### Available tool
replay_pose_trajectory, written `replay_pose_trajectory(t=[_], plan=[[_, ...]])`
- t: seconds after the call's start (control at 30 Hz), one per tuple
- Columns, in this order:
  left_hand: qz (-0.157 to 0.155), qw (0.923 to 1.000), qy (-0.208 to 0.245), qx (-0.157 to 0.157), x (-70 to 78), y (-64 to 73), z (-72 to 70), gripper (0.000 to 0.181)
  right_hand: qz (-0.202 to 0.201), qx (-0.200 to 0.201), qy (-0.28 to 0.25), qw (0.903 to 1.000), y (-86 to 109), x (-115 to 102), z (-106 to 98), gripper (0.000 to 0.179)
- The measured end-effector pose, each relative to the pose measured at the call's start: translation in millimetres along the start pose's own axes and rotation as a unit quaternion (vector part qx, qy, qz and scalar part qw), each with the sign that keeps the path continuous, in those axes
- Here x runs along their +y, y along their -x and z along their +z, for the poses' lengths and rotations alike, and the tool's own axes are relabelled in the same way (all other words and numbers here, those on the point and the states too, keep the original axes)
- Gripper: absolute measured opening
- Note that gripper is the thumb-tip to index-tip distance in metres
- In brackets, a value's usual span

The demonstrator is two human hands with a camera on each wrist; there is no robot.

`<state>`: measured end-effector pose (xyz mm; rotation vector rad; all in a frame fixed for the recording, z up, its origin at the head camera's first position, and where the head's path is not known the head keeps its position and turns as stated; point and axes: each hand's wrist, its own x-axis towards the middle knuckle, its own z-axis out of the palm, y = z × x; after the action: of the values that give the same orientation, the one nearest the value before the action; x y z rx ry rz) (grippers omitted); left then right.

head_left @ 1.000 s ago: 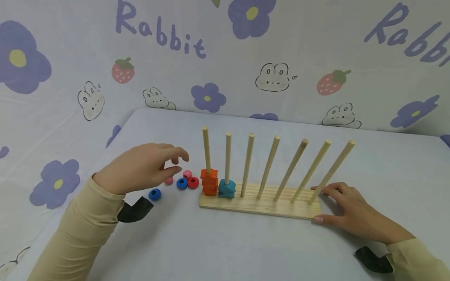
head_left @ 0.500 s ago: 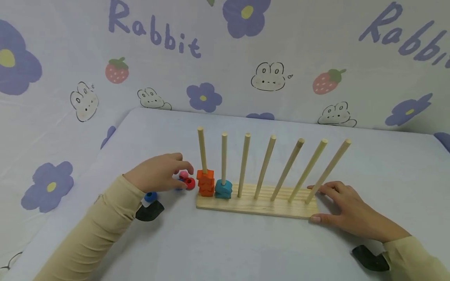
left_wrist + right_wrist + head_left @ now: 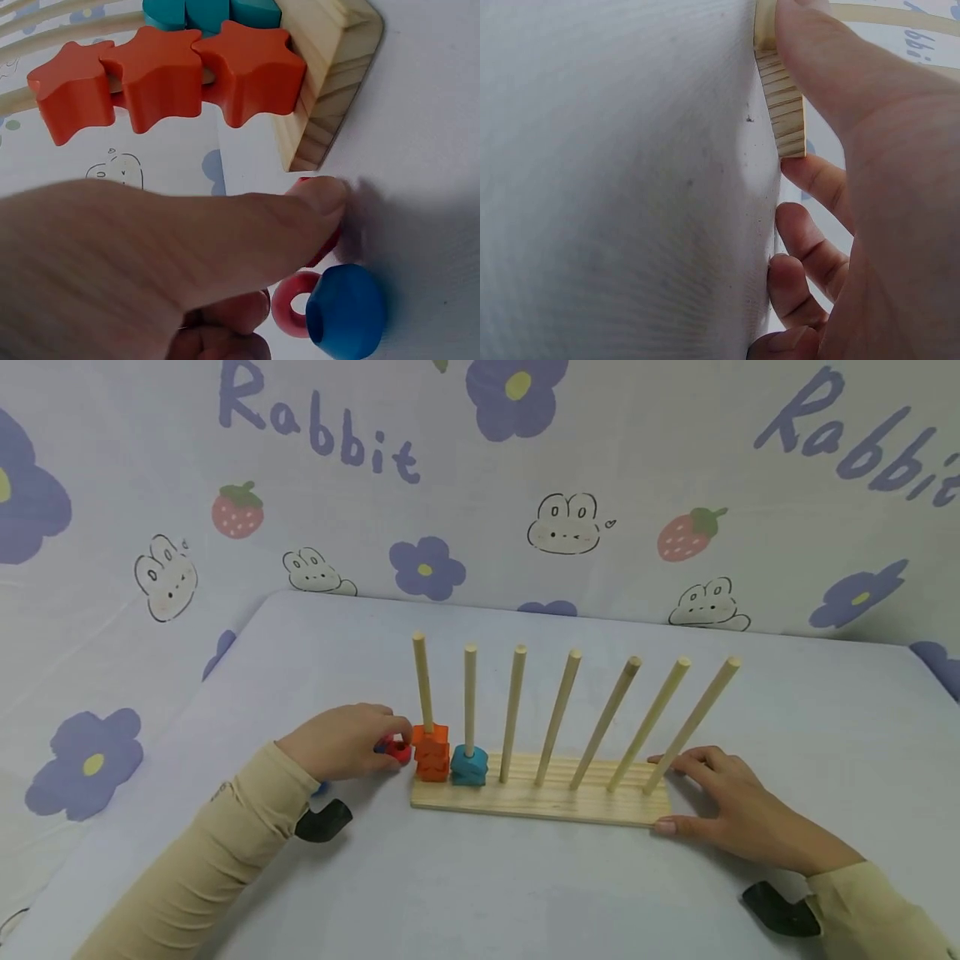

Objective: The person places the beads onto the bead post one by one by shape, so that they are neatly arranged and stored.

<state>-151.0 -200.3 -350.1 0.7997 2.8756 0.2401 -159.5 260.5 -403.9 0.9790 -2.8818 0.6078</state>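
Observation:
My left hand (image 3: 341,743) is down at the table by the left end of the wooden peg board (image 3: 540,810). Its thumb and fingers pinch a red bead (image 3: 402,752), mostly covered by the thumb in the left wrist view. Right beside the fingertips lie a blue bead (image 3: 349,311) and a pink bead (image 3: 287,306). My right hand (image 3: 742,814) grips the board's right end, thumb on the near corner and index finger at the far corner. Orange star beads (image 3: 432,753) are stacked on the leftmost peg, teal beads (image 3: 469,767) on the second.
Several bare pegs (image 3: 551,718) stand up from the rest of the board. Another blue bead (image 3: 321,789) shows partly behind the left wrist. A white cloth (image 3: 525,893) covers the table, and a printed curtain (image 3: 480,527) hangs behind it.
My left hand has moved right and down to the loose beads, and its fingers have closed on the red one. The right hand keeps its grip on the board. The head view has shifted slightly.

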Motion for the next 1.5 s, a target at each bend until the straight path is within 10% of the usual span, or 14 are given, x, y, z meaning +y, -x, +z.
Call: replay_pose_trajectory(t=[0.6, 0.97, 1.1, 1.3, 1.5], plan=[[-0.005, 0.999, 0.009, 0.043, -0.1, -0.4, -7.8, 0.023, 0.015, -0.009, 0.007, 0.9998, 1.6, -2.5, -2.6, 0.066], [-0.013, 0.9896, 0.122, 0.075, -5.9, 16.8, -42.6, 0.026, 0.004, -0.002, 0.003, 1.0, 2.3, -2.1, -0.8, 0.062], [-0.045, 0.9676, 0.161, 0.189, 6.9, 39.1, -71.0, 0.026, 0.0, -0.014, -0.009, 0.9999, -3.0, -4.2, -0.1, 0.061], [-0.081, 0.9042, 0.279, 0.313, 59.7, 50.2, -111.2, 0.037, 0.01, -0.025, -0.011, 0.9996, -4.9, -4.8, -3.6, 0.063], [-0.017, 0.8937, 0.272, 0.356, 101.5, 22.3, -118.6, 0.04, 0.017, -0.021, -0.005, 0.9996, -1.0, -2.0, -2.4, 0.066]])
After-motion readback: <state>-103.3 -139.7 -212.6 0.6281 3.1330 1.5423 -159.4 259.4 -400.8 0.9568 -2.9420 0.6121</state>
